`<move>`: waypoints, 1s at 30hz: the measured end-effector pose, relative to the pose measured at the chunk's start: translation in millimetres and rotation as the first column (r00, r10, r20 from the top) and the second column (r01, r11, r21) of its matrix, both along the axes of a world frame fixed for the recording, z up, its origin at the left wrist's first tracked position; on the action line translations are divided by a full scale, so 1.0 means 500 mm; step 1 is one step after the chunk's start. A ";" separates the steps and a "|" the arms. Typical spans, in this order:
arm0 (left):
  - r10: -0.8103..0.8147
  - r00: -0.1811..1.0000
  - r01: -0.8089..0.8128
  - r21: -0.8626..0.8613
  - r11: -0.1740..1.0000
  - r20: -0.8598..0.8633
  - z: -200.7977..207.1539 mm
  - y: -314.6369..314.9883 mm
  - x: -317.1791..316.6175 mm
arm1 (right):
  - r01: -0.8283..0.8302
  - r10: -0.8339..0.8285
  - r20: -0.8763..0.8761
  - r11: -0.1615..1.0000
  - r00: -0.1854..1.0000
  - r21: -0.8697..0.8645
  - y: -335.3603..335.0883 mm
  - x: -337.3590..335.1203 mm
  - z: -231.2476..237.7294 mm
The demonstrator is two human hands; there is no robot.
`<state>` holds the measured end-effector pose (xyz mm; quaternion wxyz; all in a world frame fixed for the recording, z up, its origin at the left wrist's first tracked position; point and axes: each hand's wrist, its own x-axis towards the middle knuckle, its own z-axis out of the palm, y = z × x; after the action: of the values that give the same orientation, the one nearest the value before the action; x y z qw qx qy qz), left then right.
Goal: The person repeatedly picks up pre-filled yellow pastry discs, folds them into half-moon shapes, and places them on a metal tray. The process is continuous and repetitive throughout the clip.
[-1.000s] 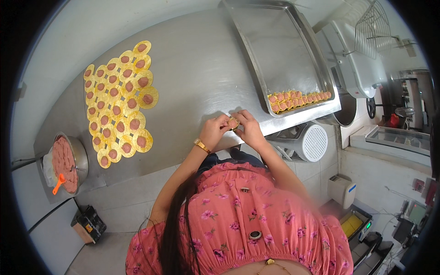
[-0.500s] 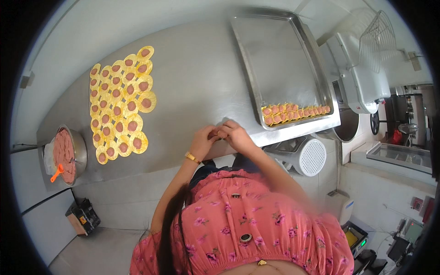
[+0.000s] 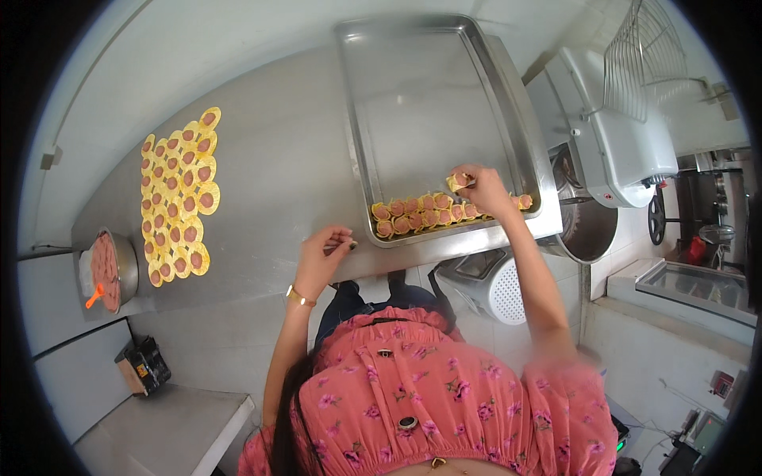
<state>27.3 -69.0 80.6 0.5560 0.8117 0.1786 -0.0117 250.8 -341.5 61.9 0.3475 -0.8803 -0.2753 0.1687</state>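
Over the near rows in the metal tray (image 3: 361, 151), my right hand (image 3: 486, 193) pinches a filled dumpling (image 3: 458, 182) with a yellow wrapper and pink meat showing on top. Rows of the same dumplings (image 3: 413, 220) sit along the tray's near side, some hidden behind that hand. My left hand (image 3: 321, 254) is above the table's front edge, left of the tray, with its fingers loosely curled, the thumb apart, and nothing held. Flat round yellow wrappers (image 3: 176, 198), each topped with a lump of pink filling, lie in a block at the left.
At the table's left end stands a steel bowl (image 3: 128, 270) of pink filling with an orange-handled tool (image 3: 95, 296). A white machine with a wire guard (image 3: 611, 127) stands beyond the tray's right side. A perforated white-and-grey appliance (image 3: 506, 289) is below the table's front edge.
My hands have parted. The right one has moved up and right over the tray with a dumpling, and the left has drawn back left. The view has shifted to the right.
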 end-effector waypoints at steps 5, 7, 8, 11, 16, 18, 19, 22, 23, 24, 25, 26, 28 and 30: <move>0.110 0.991 -0.112 -0.022 0.993 -0.070 -0.037 -0.011 -0.061 | -0.127 0.136 0.080 0.986 0.987 -0.107 -0.027 0.047 -0.048; 0.175 0.981 -0.181 -0.071 0.981 -0.079 -0.048 -0.017 -0.082 | -0.171 0.186 0.122 0.977 0.975 -0.123 -0.020 0.053 -0.058; 0.211 0.971 -0.219 -0.068 0.973 -0.109 -0.053 -0.020 -0.088 | -0.160 0.176 0.127 0.979 0.976 -0.126 -0.017 0.054 -0.062; 0.186 0.978 -0.189 -0.028 0.982 -0.100 -0.062 -0.031 -0.097 | -0.135 0.153 0.122 0.981 0.981 -0.141 -0.002 0.050 -0.069; 0.134 0.989 -0.135 -0.019 0.991 -0.067 -0.061 -0.058 -0.093 | -0.158 0.175 0.076 0.968 0.982 -0.194 0.010 0.031 -0.077; 0.121 0.988 -0.125 -0.036 0.991 -0.094 -0.057 -0.065 -0.091 | -0.183 0.197 0.044 0.957 0.979 -0.226 0.003 0.030 -0.075; 0.112 0.987 -0.118 -0.041 0.992 -0.119 -0.055 -0.066 -0.092 | -0.195 0.207 0.028 0.951 0.978 -0.241 -0.001 0.030 -0.072; 0.087 0.985 -0.095 -0.049 0.994 -0.152 -0.053 -0.068 -0.091 | -0.191 0.203 0.025 0.951 0.979 -0.243 -0.008 0.026 -0.063; 0.080 0.985 -0.087 -0.039 0.995 -0.156 -0.054 -0.068 -0.091 | -0.218 0.228 0.011 0.945 0.974 -0.245 -0.010 0.025 -0.058; 0.077 0.985 -0.086 -0.049 0.995 -0.153 -0.055 -0.068 -0.091 | -0.245 0.253 -0.003 0.937 0.968 -0.248 -0.012 0.025 -0.052; 0.075 0.986 -0.083 -0.048 0.995 -0.150 -0.056 -0.068 -0.090 | -0.271 0.275 -0.019 0.930 0.961 -0.249 -0.014 0.025 -0.046; 0.076 0.984 -0.083 -0.038 0.996 -0.161 -0.058 -0.068 -0.090 | -0.287 0.287 -0.037 0.925 0.957 -0.249 -0.014 0.026 -0.041; 0.061 0.987 -0.069 -0.055 0.996 -0.148 -0.061 -0.067 -0.090 | -0.316 0.307 -0.076 0.916 0.949 -0.248 -0.014 0.028 -0.031; 0.049 0.988 -0.058 -0.060 0.997 -0.147 -0.063 -0.067 -0.090 | -0.337 0.319 -0.113 0.914 0.941 -0.227 -0.015 0.033 -0.025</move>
<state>-17.7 -102.5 49.0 0.5673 0.7854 0.2398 -0.0617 267.1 -349.1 49.3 0.2139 -0.8506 -0.3836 0.2891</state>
